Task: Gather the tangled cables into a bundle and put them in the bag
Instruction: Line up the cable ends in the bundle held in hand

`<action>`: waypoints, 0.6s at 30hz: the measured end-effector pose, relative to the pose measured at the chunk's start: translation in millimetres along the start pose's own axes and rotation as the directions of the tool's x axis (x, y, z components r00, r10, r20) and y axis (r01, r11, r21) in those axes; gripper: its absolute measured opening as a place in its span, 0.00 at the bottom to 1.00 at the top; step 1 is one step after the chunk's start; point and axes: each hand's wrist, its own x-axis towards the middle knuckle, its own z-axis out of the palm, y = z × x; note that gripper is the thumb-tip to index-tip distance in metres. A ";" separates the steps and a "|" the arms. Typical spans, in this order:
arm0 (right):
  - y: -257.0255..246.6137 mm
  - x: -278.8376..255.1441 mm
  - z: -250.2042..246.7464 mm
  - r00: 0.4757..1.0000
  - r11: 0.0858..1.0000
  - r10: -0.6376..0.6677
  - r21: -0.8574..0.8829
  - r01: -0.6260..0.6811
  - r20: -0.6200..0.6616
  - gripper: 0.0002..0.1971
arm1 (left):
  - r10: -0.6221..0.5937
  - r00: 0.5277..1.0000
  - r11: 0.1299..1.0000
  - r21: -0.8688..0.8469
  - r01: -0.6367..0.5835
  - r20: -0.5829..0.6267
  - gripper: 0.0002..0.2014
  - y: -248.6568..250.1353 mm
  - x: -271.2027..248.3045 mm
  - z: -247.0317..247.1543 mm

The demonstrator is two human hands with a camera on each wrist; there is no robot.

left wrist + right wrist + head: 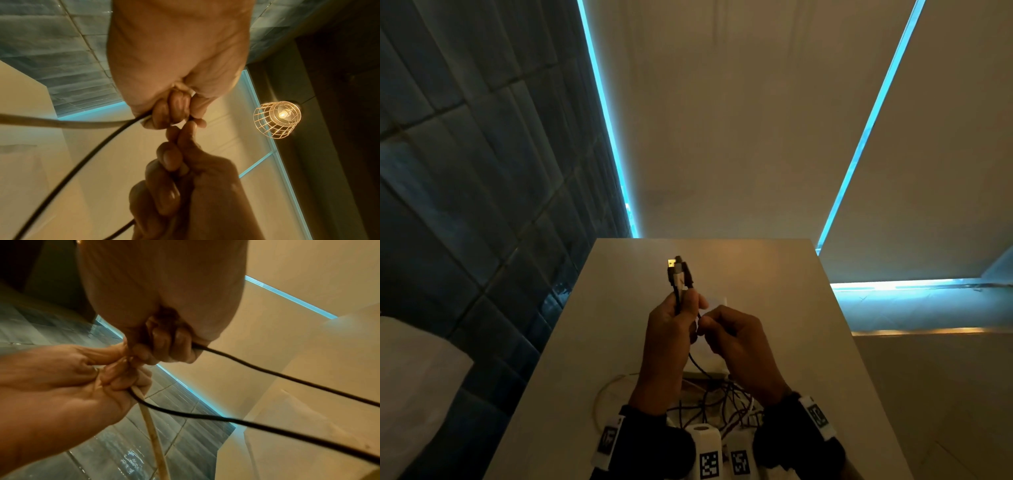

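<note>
Left hand [674,323] raised, fist clamped on upright cable plugs [680,272], right hand [732,337] alongside pinching black cable [267,373], above surface [774,308].

No readable text anywhere; the white wrist tags [711,463] carry only black-and-white square code patterns.

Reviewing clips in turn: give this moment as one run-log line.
left hand: grips cable ends upright | right hand: pinches black cable | tangle: on table
</note>
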 end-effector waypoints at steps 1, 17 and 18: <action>-0.4 1.3 -0.6 1.000 1.000 -0.001 -0.011 0.001 0.022 0.11 | 0.008 1.000 0.999 -0.040 -0.008 -0.003 0.16 0.5 0.3 -0.3; 45.2 -7.3 -5.7 0.972 0.949 0.188 -0.282 -0.143 0.139 0.15 | -0.061 0.998 0.890 -0.452 0.057 0.006 0.18 5.7 6.1 -11.8; 48.2 -8.6 -6.3 0.971 0.943 0.197 -0.297 -0.151 0.133 0.14 | -0.061 0.998 0.890 -0.453 0.055 0.001 0.18 6.6 6.2 -13.6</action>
